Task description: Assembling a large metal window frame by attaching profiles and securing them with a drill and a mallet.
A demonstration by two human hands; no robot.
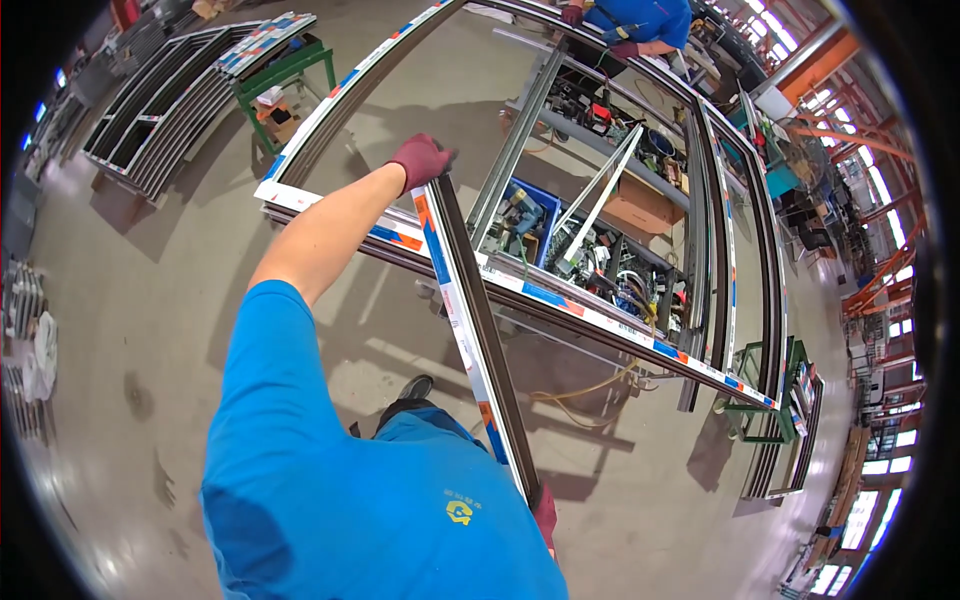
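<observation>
A long dark metal profile (462, 290), faced with white, blue and orange protective film, slants across the near side of a large window-like frame (590, 318). My left hand (422, 160), in a maroon glove, is closed on the profile's far end, above the inside of the frame. At its near end, beside my body, my right hand (545, 515) in a matching glove grips the profile; only part of that hand shows, and its fingers are mostly hidden. Where the profile crosses the frame's near rail, I cannot tell whether the two touch.
Below the frame, a work stand holds a blue bin (527, 222), a cardboard box (645, 205) and loose hardware. A co-worker (645, 20) in blue handles a drill at the far side. More frames (165, 110) lie at left by a green stand (285, 90). A hose (585, 397) trails nearby.
</observation>
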